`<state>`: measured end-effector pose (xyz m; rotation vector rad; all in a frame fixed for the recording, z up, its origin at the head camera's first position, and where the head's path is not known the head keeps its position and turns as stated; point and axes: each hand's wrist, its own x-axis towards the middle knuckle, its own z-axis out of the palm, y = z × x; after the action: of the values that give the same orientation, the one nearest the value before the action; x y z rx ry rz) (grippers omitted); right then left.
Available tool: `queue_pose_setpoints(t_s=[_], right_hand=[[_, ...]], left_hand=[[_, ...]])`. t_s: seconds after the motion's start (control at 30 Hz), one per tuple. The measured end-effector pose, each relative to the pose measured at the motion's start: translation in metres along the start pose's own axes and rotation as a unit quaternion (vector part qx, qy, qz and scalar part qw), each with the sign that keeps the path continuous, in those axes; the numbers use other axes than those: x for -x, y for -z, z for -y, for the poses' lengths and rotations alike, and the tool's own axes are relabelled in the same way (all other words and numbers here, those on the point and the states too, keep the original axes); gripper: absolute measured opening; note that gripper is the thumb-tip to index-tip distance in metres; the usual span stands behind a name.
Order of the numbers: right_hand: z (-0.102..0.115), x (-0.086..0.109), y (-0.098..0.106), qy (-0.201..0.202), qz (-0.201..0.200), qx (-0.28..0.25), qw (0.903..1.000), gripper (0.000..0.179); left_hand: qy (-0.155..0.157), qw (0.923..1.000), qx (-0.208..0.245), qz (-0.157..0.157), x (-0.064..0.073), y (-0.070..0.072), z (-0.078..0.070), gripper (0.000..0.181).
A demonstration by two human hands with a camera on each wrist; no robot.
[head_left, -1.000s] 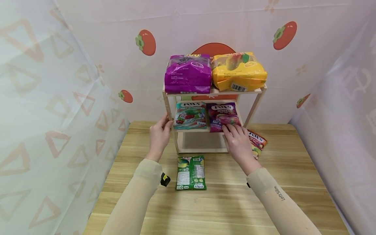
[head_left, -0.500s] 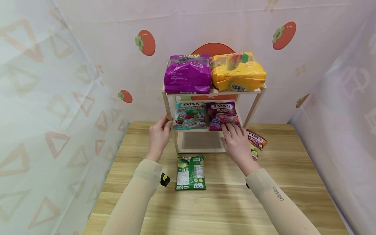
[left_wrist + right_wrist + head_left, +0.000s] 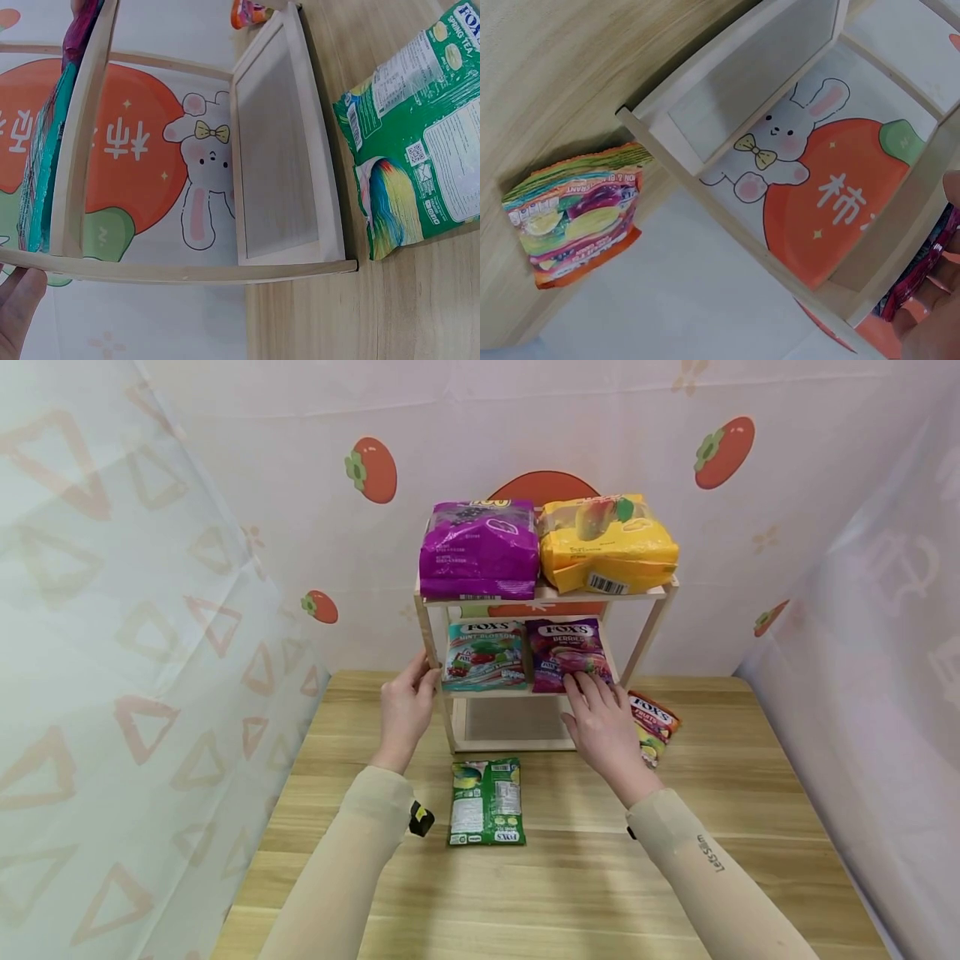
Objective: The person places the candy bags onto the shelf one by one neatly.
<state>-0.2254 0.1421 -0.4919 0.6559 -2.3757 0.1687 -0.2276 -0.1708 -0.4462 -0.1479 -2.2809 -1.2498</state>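
Note:
A three-tier wooden rack [image 3: 516, 745] stands at the back of the table. My left hand [image 3: 407, 706] holds its left front post, thumb and fingers at middle-shelf height. My right hand [image 3: 606, 722] has its fingers laid on the front edge of a purple Fox's Berries candy bag [image 3: 564, 647], on the right of the middle shelf. In the right wrist view, fingertips [image 3: 909, 324] touch that bag's edge. Beside it on the same shelf lies a teal Fox's Mint Blossom candy bag [image 3: 486, 656]. The two bags lie face up, side by side.
A large purple bag [image 3: 480, 547] and a yellow bag [image 3: 607, 543] sit on the top shelf. On the table, a green Fox's bag [image 3: 487, 802] lies in front of the rack. An orange Fox's Fruits bag [image 3: 654, 727] lies at its right. Patterned cloth walls surround the table.
The Berries bag has slid slightly back on the middle shelf, with the fingers of my right hand following at its front edge. My left hand has stayed at the post.

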Motion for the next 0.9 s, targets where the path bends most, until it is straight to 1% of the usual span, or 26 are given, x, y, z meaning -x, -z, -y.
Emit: queue_pose_setpoints(t_s=[0.37, 0.7, 0.83, 0.9], right_hand=[[-0.0008, -0.002, 0.0016, 0.001, 0.007, 0.001, 1.0, 0.059], [-0.0016, -0.0019, -0.001, -0.002, 0.011, -0.011, 0.9999, 0.058], [-0.0015, -0.0003, -0.0011, -0.004, 0.01, -0.023, 0.9997, 0.06], [-0.0018, 0.0011, -0.0012, -0.004, 0.004, -0.034, 0.9994, 0.062]], left_hand=[[-0.01, 0.9999, 0.004, -0.004, 0.0009, -0.0003, -0.0011, 0.036], [-0.007, 1.0, 0.002, 0.001, 0.0, 0.0002, -0.0008, 0.035], [-0.008, 1.0, 0.001, 0.001, 0.0, 0.0002, -0.0011, 0.035], [-0.008, 1.0, 0.001, -0.001, -0.0001, 0.0001, -0.001, 0.035]])
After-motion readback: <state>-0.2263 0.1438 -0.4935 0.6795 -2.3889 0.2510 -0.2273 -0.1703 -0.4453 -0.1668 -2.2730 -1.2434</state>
